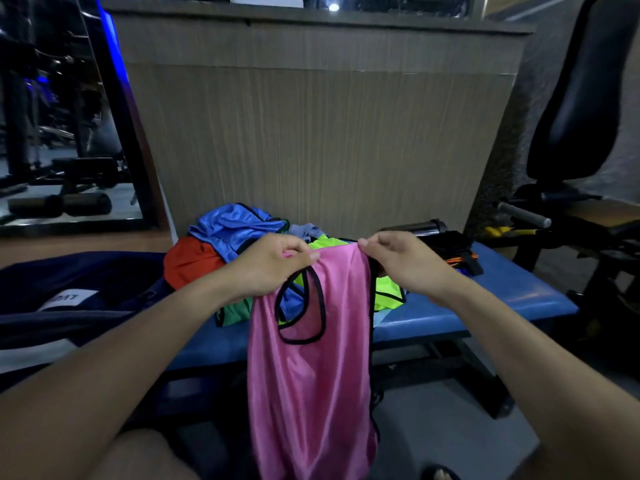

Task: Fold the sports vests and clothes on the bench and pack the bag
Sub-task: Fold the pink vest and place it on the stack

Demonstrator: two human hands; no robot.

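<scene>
Pink vest (308, 358) held up by shoulder straps, hanging free in front of bench (485, 299), likely to let fabric drop straight before folding. Left hand (273, 268) pinching one strap, right hand (405, 265) pinching other. Unfolded pile (235, 237) lying behind on bench. Dark bag (79, 289) at left end. Bare bench strip at right, toward black gear (453, 247), offers folding room.

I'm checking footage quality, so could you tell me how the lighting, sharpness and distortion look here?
Head view: dim overall, with a blue glow at upper left; wide-angle bending at the edges; the pink vest and both hands, left hand and right hand, are fairly sharp, the background soft.
</scene>
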